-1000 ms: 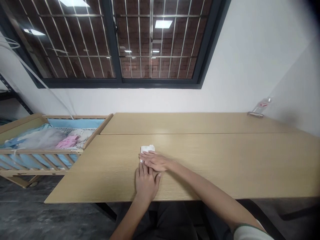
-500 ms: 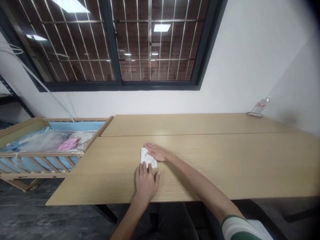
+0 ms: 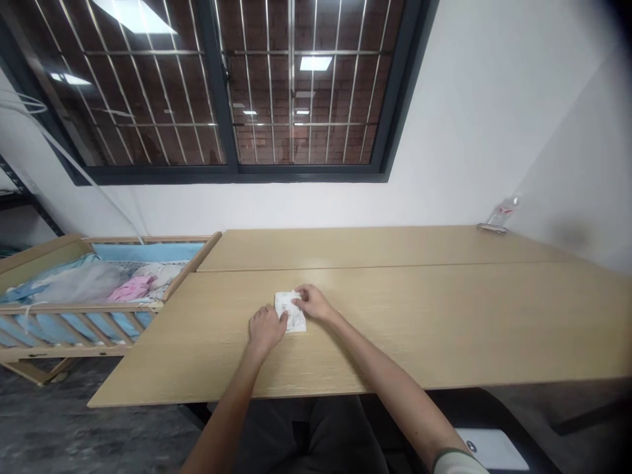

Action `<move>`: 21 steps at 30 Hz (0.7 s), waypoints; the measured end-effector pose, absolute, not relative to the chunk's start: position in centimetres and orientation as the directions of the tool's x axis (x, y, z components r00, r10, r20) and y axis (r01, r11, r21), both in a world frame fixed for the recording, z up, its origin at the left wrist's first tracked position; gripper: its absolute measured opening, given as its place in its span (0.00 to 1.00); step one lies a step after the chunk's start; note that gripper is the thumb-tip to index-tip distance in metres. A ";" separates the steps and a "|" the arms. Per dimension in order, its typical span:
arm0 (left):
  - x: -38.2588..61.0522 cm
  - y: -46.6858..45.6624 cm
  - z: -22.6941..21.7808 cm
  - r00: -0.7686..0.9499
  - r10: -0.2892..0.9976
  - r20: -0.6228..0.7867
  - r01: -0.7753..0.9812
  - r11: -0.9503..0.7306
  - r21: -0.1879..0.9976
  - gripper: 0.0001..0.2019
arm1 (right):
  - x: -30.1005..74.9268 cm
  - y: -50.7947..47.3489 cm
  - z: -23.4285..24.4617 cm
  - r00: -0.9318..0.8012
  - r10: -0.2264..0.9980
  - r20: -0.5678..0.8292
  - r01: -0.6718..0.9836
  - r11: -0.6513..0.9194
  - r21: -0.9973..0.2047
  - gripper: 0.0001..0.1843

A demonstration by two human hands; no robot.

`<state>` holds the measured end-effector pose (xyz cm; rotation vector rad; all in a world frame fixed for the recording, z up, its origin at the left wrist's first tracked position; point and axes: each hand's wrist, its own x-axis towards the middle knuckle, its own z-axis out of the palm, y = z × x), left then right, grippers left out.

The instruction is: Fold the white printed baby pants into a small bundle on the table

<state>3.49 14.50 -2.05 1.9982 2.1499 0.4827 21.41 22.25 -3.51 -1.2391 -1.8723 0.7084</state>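
Note:
A small white folded cloth (image 3: pixel 290 320) with a faint printed pattern lies flat on the wooden table (image 3: pixel 395 329). Along its left edge, my left hand (image 3: pixel 265 327) has curled fingers, with the thumb resting on the cloth's near-left side. My right hand (image 3: pixel 315 304) pinches the far right corner between thumb and bent fingers. The fingertips of both hands partly cover the cloth's edges.
To the left stands a wooden crib (image 3: pixel 89 308) with blue lining, holding bedding and a pink cloth (image 3: pixel 133 288). A clear bottle (image 3: pixel 502 212) is at the table's far right corner. Behind the table is a barred window (image 3: pixel 296 99); a white device (image 3: pixel 488 449) lies below the near edge.
Both hands have gone from lying flat on the cloth to gripping its edges. My left hand has shifted left to the side edge; my right fingers have bent into a pinch.

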 end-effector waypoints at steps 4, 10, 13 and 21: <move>3.0 14.4 -1.8 -0.049 0.995 0.089 0.893 0.003 0.450 0.15 | 20.4 21.0 -3.2 -0.180 0.945 0.274 0.467 0.327 -0.821 0.11; -0.4 10.2 -0.2 -0.022 0.985 0.170 0.805 -0.084 0.588 0.12 | 17.2 15.8 -2.2 -0.240 0.938 0.249 0.245 0.307 -0.920 0.12; -3.2 6.3 0.9 -0.035 0.974 0.222 0.719 -0.130 0.683 0.14 | 14.7 11.9 -1.5 -0.351 0.919 0.180 0.102 0.228 -0.968 0.16; -14.6 -5.7 0.7 0.040 0.998 0.055 0.756 -0.066 0.651 0.22 | 6.9 1.2 -3.4 -0.587 0.804 -0.091 -0.245 -0.284 -0.927 0.24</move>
